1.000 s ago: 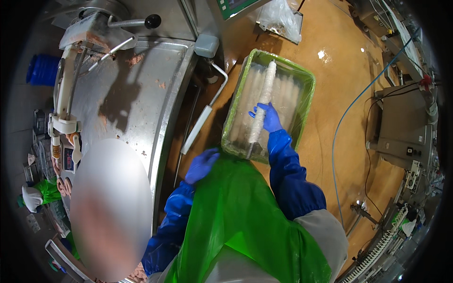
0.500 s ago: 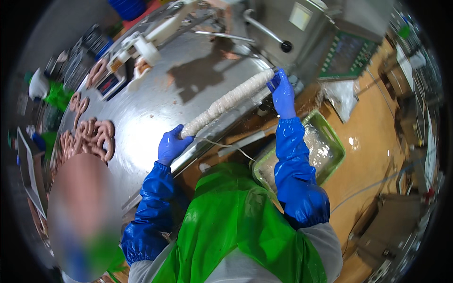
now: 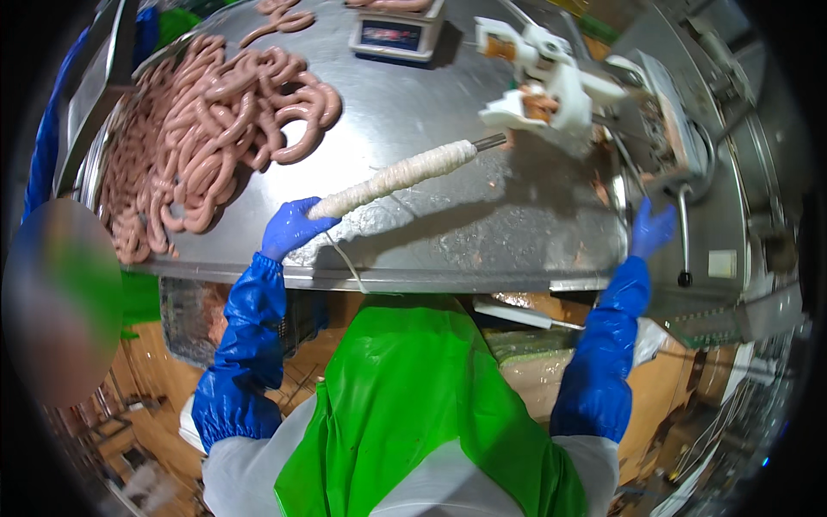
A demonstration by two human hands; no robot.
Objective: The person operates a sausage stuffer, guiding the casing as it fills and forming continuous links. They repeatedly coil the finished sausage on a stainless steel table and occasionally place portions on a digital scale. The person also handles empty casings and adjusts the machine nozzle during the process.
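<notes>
The casing (image 3: 392, 179), a long whitish ruched tube, lies slanted across the steel bench (image 3: 482, 233), sleeved on a thin metal horn (image 3: 488, 141) that sticks out from the white fitting (image 3: 538, 82) at the casing's upper right end. The left hand (image 3: 291, 227), in a blue glove, has its grip closed around the casing's lower left end, just inside the bench's near edge. The right hand (image 3: 652, 229), also gloved blue, is well right of the casing at the bench's right edge, fingers spread apart and resting against the machine (image 3: 689, 164) beside a dark lever (image 3: 683, 241). Left of the casing, a heap of pink sausages (image 3: 207, 129) covers the bench. Beyond the casing stands a scale (image 3: 394, 33).
</notes>
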